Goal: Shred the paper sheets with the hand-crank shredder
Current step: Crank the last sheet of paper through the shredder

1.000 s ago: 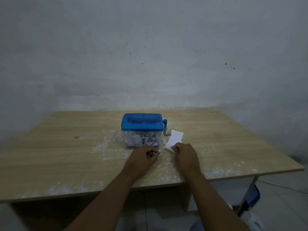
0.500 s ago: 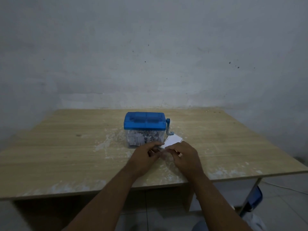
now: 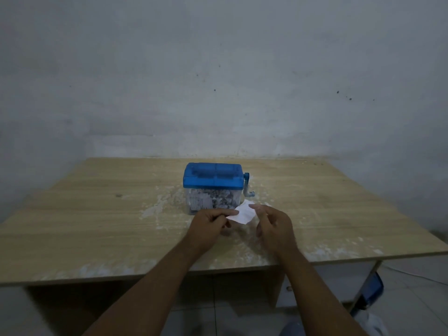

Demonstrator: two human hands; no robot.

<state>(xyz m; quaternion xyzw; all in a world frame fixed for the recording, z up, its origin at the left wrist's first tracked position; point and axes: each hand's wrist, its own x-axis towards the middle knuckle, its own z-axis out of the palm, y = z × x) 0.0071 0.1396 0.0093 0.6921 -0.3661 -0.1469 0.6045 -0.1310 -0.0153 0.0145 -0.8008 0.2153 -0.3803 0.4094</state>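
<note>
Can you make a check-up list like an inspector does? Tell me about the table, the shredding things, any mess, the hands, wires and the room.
Surface: wooden table, whitish powdery patches near middle and front edge.
Job's things: blue-topped shredder, clear bin holding shreds, crank on its right side; one paper sheet held in front of it.
Clutter: nothing seen.
Hands: left hand pinches the sheet's left end; right hand beside its right edge, contact unclear.
Cables: thin white cable on the floor, right.
Surroundings: grey speckled wall; blue object under the table.
</note>
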